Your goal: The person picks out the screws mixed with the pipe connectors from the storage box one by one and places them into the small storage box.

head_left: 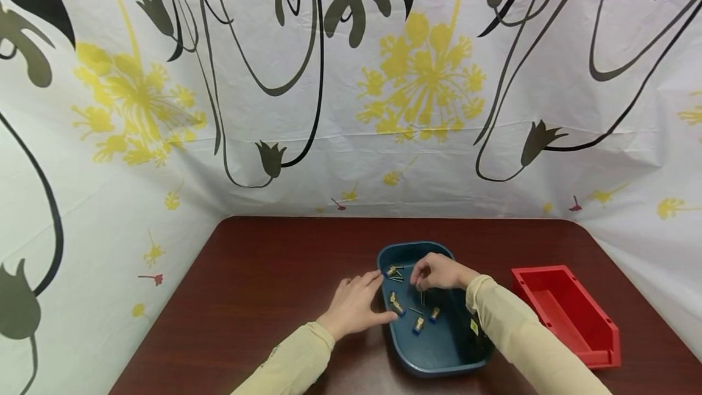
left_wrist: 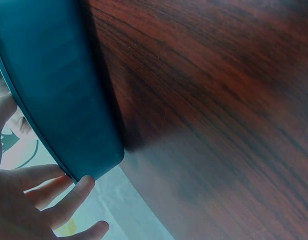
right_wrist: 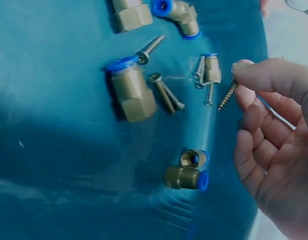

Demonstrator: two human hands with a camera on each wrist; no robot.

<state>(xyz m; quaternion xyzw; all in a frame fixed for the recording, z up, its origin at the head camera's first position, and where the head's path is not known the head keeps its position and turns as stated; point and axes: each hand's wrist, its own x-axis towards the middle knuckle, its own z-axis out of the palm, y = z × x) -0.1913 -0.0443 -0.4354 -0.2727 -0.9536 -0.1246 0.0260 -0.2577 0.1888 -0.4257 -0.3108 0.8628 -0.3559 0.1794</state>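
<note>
A dark blue plastic bin (head_left: 444,347) stands on the table with brass push-fit fittings and screws on its floor. My left hand (head_left: 355,308) rests at its left rim, fingers spread and fairly straight; the left wrist view shows fingertips touching the bin's outside edge. Inside the bin, my right hand (head_left: 443,272) pinches a screw (right_wrist: 228,95) between thumb and index finger, its tip pointing down. Near it lie a small fitting (right_wrist: 211,70) and loose screws (right_wrist: 166,93). A larger blue-collared fitting (right_wrist: 134,95) and an elbow fitting (right_wrist: 182,17) are farther off.
To the right of the blue bin stands a red open bin (head_left: 570,316), partly behind the right sleeve. Both are on a dark brown wood-grain table (head_left: 263,285). A white patterned cloth (head_left: 351,108) hangs behind the table and along its sides.
</note>
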